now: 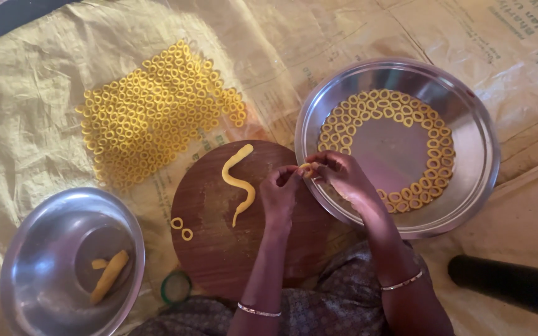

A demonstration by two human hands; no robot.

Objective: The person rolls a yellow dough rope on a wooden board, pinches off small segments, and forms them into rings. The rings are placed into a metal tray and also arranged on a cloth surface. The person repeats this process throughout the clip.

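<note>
Both hands meet over the near-left rim of the steel plate [481,180]: the left hand [279,193] and the right hand [344,174] each have their grip pressed together on one small dough ring [306,169], pinching it from either side, apparently to close its ends into a loop. The ring hangs just above the plate's edge, close to the curved row of finished rings [434,146] that lines the plate's inner wall; the centre of the plate stays bare, leaving room for more. A dough rope [239,180] lies loose on the round wooden board [219,249], just left of the hands, within short reach as stock. Two loose rings [182,228] sit near the board's left edge. Far left, a dense patch of drying rings [151,112] covers the yellow sheet [26,124]. A steel bowl [26,249] at near left holds two dough pieces [108,274], well apart from the hands. A dark roller [512,283] lies near right.
</note>
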